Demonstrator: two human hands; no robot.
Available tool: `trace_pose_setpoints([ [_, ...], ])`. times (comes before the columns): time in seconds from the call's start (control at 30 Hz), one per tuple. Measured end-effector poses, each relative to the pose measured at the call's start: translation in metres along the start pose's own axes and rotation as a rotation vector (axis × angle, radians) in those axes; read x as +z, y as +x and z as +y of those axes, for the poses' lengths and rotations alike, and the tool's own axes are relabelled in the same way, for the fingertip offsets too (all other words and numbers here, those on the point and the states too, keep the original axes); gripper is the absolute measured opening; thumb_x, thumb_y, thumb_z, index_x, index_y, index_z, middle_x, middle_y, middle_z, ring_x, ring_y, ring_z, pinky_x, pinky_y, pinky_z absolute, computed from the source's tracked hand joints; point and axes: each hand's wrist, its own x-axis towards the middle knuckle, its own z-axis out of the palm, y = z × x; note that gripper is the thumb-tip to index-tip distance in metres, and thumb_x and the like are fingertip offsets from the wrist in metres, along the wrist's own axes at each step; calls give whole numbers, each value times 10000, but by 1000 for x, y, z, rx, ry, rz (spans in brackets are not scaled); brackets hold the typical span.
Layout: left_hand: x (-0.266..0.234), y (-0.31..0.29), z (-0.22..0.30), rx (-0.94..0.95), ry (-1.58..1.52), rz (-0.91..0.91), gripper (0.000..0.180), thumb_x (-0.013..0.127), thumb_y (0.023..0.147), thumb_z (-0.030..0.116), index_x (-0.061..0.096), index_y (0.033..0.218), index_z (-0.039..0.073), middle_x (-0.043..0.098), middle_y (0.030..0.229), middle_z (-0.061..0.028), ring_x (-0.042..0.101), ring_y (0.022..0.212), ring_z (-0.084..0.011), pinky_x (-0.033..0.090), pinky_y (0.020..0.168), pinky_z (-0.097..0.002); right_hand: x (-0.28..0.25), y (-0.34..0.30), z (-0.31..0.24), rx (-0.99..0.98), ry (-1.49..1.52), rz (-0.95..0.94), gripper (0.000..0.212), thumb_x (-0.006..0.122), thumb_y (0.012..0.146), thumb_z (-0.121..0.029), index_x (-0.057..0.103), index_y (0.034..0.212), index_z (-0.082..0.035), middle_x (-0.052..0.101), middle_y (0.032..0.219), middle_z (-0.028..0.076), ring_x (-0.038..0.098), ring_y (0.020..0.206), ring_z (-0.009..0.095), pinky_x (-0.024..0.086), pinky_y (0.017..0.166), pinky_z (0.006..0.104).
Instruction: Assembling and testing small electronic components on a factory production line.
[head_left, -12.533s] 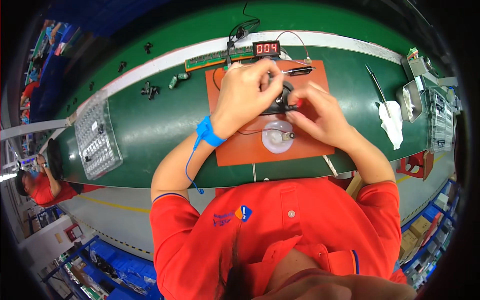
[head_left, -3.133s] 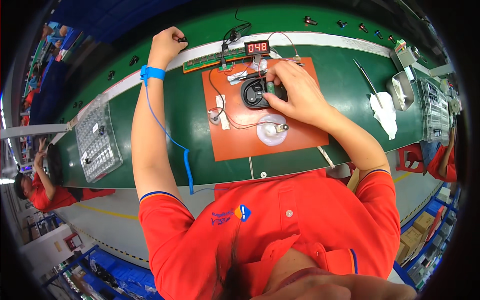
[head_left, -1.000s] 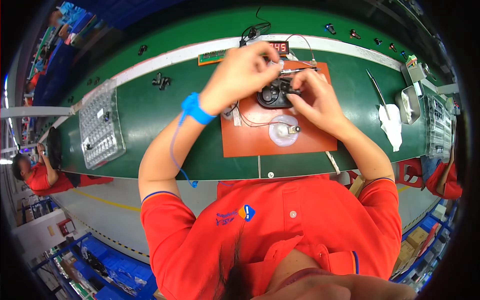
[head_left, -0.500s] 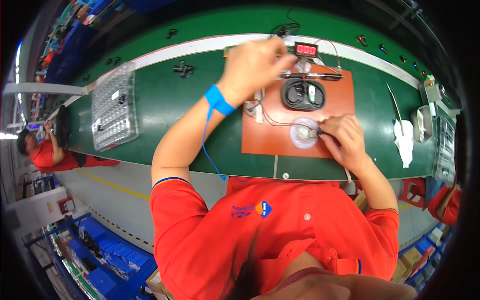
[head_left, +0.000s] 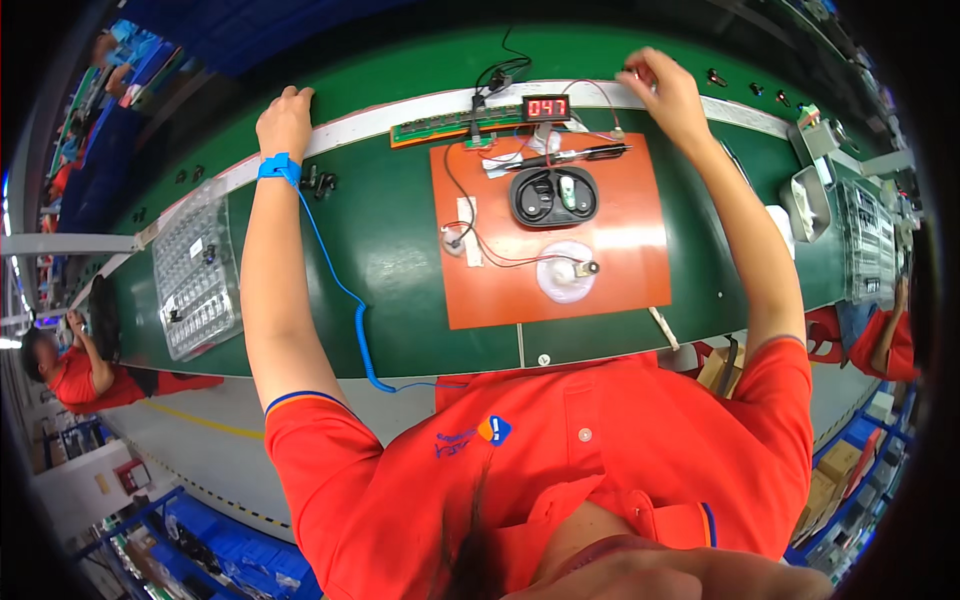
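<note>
My left hand (head_left: 285,122), a blue wrist strap (head_left: 280,168) round its wrist, reaches to the green strip (head_left: 370,92) at the far side. Its fingers bend down and hide whatever they hold. Farther right, my right hand (head_left: 668,95) is over the same strip, thumb and fingers closed on a small dark piece. Between my arms, an orange mat (head_left: 620,285) bears an open black earbud case (head_left: 555,212) with a light piece in its right half. Nearer me lies a round whitish disc (head_left: 563,287), a wired metal-ended part (head_left: 588,268) on it.
A small red-digit display (head_left: 546,108) stands behind the case, beside a long green circuit board (head_left: 420,132). A pen (head_left: 585,156) lies across the mat. Clear trays (head_left: 195,290) sit at left and right. Small black parts (head_left: 322,184) lie beyond my left wrist. A co-worker (head_left: 85,360) is at far left.
My left hand has gone from above the display out to the far left. My right hand has left the disc for the far strip. The display's digits have changed.
</note>
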Motion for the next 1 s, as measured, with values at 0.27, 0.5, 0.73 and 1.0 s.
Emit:
trace_pose_setpoints([
  [0.27, -60, -11, 64, -24, -722, 135, 225, 757, 783, 122, 658, 974, 55, 719, 869, -93, 707, 785, -222, 560, 669, -329, 1, -21, -45, -183, 233, -2, 263, 754, 821, -189, 632, 985, -24, 633, 938, 84, 604, 831, 222, 481, 751, 316],
  [0.5, -125, -54, 203, 61, -1409, -223, 187, 743, 820, 191, 663, 914, 50, 674, 666, -51, 661, 612, -106, 502, 553, -254, -3, -71, -117, -260, 183, -250, 290, 787, 765, -150, 607, 951, -19, 623, 924, 79, 590, 829, 205, 468, 760, 323],
  [0.73, -128, -72, 248, 199, -1161, -120, 162, 696, 810, 237, 676, 839, 79, 662, 641, -69, 643, 564, -227, 488, 516, -337, -21, -104, -120, 6, 494, -311, 243, 755, 768, -64, 602, 950, -14, 611, 896, 93, 592, 797, 252, 471, 727, 329],
  [1.0, -125, -80, 253, 320, -951, 161, 180, 699, 824, 273, 683, 829, 93, 680, 693, -83, 662, 627, -286, 508, 566, -377, -29, -132, -119, -267, 404, -325, 246, 747, 732, 19, 619, 940, -15, 624, 904, 98, 608, 810, 266, 487, 699, 342],
])
